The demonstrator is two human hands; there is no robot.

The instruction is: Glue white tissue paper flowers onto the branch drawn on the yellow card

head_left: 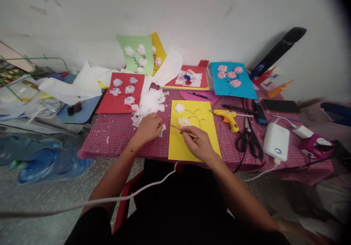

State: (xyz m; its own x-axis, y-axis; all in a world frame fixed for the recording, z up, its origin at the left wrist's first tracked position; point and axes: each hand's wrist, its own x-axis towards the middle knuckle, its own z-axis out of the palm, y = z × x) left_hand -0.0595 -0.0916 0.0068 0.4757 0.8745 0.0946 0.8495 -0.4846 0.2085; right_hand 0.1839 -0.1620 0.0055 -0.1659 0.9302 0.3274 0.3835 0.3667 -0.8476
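My left hand is closed at the near edge of a heap of torn white tissue pieces. Its fingertips are pinched beside a white scrap; whether they hold anything is hidden. In my right hand is a thin pointed metal tool, too small to name surely. That hand rests over the yellow sheet, with the tool's tip pointing left. Drawn dark stems curve across this sheet. Two white tissue blossoms, an upper one and a lower one, sit at its left side.
Right of the sheet lie a yellow glue gun, black-handled scissors and a white power bank. Behind are red, green and blue flower cards. A white cable crosses my lap.
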